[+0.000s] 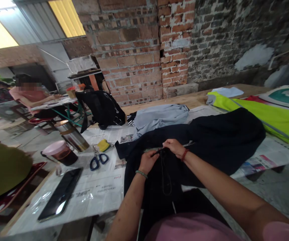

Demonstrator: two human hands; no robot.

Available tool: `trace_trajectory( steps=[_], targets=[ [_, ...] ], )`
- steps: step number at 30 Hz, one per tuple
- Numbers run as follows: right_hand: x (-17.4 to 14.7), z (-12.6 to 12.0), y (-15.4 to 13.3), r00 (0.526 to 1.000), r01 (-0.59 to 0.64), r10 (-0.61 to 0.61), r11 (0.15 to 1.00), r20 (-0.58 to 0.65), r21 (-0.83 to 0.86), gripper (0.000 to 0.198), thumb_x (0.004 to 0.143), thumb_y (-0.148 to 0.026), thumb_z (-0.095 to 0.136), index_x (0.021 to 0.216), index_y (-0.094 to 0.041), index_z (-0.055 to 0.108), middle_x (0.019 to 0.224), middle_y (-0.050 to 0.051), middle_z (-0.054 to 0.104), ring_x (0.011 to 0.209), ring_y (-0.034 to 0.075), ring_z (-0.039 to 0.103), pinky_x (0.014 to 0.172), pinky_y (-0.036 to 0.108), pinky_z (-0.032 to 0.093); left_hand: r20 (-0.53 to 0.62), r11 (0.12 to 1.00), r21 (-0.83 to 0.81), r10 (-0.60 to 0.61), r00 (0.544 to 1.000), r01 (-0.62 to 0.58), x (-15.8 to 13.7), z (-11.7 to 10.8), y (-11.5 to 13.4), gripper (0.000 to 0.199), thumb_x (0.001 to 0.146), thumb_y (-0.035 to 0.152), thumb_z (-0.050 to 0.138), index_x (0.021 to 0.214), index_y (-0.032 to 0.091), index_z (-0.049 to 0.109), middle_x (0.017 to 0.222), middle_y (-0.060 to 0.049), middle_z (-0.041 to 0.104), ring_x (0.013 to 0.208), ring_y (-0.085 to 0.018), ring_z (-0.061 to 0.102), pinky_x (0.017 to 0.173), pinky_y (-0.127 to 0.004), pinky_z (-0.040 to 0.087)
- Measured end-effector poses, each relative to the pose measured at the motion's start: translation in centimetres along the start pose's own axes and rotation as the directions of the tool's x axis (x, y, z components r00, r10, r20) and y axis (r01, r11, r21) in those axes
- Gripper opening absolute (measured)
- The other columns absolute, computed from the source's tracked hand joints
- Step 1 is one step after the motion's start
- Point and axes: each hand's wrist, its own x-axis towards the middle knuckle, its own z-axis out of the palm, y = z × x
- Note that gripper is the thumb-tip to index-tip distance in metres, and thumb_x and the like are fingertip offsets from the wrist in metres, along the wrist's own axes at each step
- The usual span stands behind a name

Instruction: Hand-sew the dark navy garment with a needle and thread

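Observation:
A dark navy garment lies spread over the front of the table and hangs down toward my lap. My left hand, with a beaded bracelet at the wrist, pinches a black edge of it. Just to the right and slightly farther off, my right hand, with a red bracelet, is closed on the same edge. From between the hands a thin dark cord hangs in a long loop. The fingertips partly cover what they grip, so its fine detail cannot be made out.
Left of the garment lie scissors, a yellow object, a phone, a lidded cup and a steel flask. Behind are a black bag and grey cloth. A neon vest and iron sit right. People sit far left.

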Motion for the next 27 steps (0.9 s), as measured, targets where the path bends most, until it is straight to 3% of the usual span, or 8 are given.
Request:
trace_trajectory(
  steps=[5, 11, 14, 19, 22, 27],
  targets=[
    [0.4, -0.5, -1.0, 1.000, -0.018, 0.021, 0.993, -0.018, 0.118, 0.020, 0.068, -0.032, 0.053, 0.061, -0.013, 0.056, 0.060, 0.003, 0.060, 0.057, 0.010, 0.054, 0.061, 0.023, 0.041, 0.027, 0.996, -0.084, -0.014, 1.000, 0.016, -0.1, -0.1, 0.2, 0.017, 0.066, 0.027, 0.059, 0.073, 0.015, 0.068, 0.063, 0.000, 0.063, 0.057, -0.013, 0.054, 0.054, -0.023, 0.041],
    [1.2, -2.5, -3.5, 0.999, -0.028, 0.031, 0.987, -0.019, 0.159, 0.012, 0.060, -0.023, 0.066, 0.063, -0.013, 0.060, 0.055, -0.002, 0.058, 0.051, 0.008, 0.050, 0.050, 0.018, 0.037, 0.027, 0.982, -0.175, -0.067, 0.997, 0.071, -0.2, -0.2, 0.8, 0.013, 0.064, 0.023, 0.060, 0.072, 0.016, 0.068, 0.064, 0.002, 0.064, 0.059, -0.012, 0.054, 0.058, -0.023, 0.041],
    [2.1, -3.4, -5.4, 0.998, -0.040, 0.051, 0.973, -0.041, 0.226, 0.011, 0.067, -0.018, 0.062, 0.062, -0.013, 0.054, 0.049, -0.004, 0.054, 0.043, 0.006, 0.049, 0.042, 0.016, 0.034, 0.032, 0.980, -0.184, -0.075, 0.997, 0.079, -0.2, -0.3, 0.9, 0.012, 0.064, 0.024, 0.060, 0.068, 0.016, 0.067, 0.062, 0.002, 0.062, 0.057, -0.012, 0.053, 0.055, -0.022, 0.039],
    [3.7, -4.0, -8.5, 0.992, -0.110, 0.122, 0.898, -0.003, 0.425, 0.017, 0.085, -0.015, 0.038, 0.069, -0.015, 0.042, 0.059, 0.001, 0.061, 0.043, 0.009, 0.056, 0.037, 0.017, 0.040, 0.035, 0.975, -0.192, -0.104, 0.994, 0.108, -0.3, -0.3, 0.6, 0.013, 0.062, 0.027, 0.062, 0.066, 0.015, 0.065, 0.054, 0.003, 0.057, 0.049, -0.009, 0.047, 0.048, -0.020, 0.035],
    [4.6, -4.1, -9.9, 0.990, -0.114, 0.140, 0.837, -0.008, 0.535, 0.021, 0.088, -0.013, 0.030, 0.070, -0.015, 0.040, 0.061, 0.003, 0.062, 0.047, 0.009, 0.058, 0.040, 0.018, 0.045, 0.042, 0.970, -0.214, -0.113, 0.993, 0.119, -0.3, -0.3, 0.5, 0.014, 0.061, 0.027, 0.062, 0.066, 0.014, 0.065, 0.054, 0.003, 0.057, 0.048, -0.009, 0.047, 0.047, -0.020, 0.036],
    [6.1, -5.1, -11.7, 0.986, -0.043, 0.136, 0.759, -0.094, 0.650, 0.020, 0.089, -0.015, 0.031, 0.071, -0.015, 0.040, 0.053, -0.003, 0.057, 0.048, 0.006, 0.057, 0.046, 0.016, 0.048, 0.047, 0.961, -0.243, -0.120, 0.992, 0.128, -0.3, -0.3, 0.5, 0.014, 0.060, 0.027, 0.063, 0.067, 0.014, 0.065, 0.056, 0.002, 0.058, 0.049, -0.009, 0.048, 0.048, -0.020, 0.038]
  ],
)
